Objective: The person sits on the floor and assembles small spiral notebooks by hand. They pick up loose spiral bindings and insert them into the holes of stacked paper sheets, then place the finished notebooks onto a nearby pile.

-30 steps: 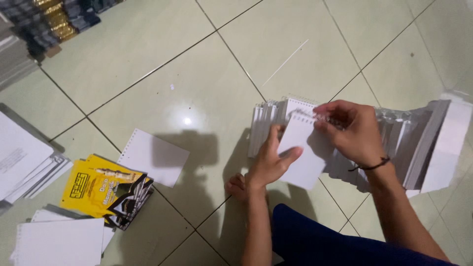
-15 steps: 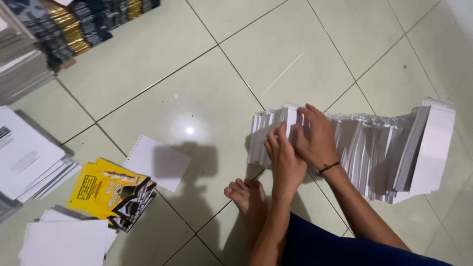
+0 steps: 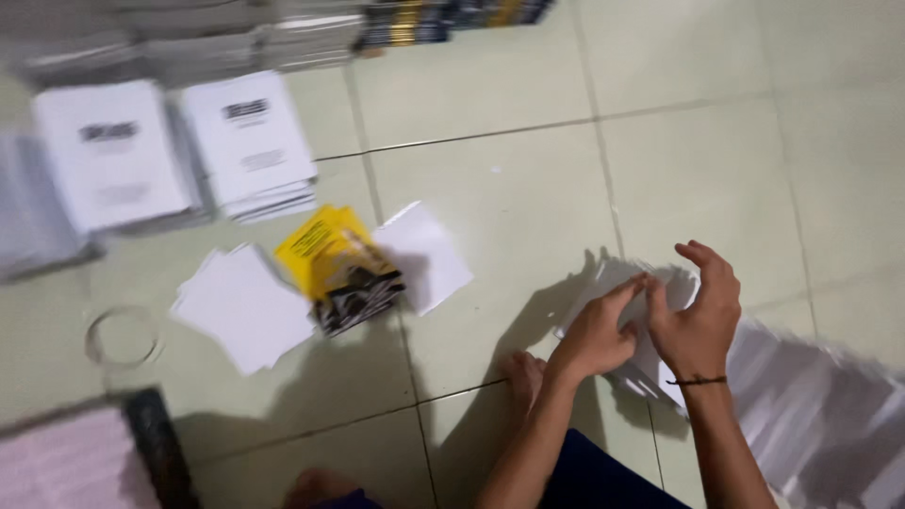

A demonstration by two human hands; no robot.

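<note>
**Both hands on the end of a white booklet row, tiled floor**

Left hand (image 3: 596, 335) and right hand (image 3: 699, 316) sit close together on the near end of a row of white booklets (image 3: 811, 415). Fingers are curled and pinching the thin white pieces at that end; blur hides whether either hand has one actually clamped. The row is pale, stood on edge, and fans away toward the right edge of the floor (image 3: 528, 160). A dark cord band is on the right wrist. A bare foot (image 3: 524, 375) rests just left of the hands.

No containers; everything lies loose on the tiles. Further left: a single white sheet (image 3: 429, 254), a yellow-and-black booklet stack (image 3: 337, 269), and a white sheet pile (image 3: 243, 303). Far left corner: stacks of white printed booklets (image 3: 179, 155).
</note>
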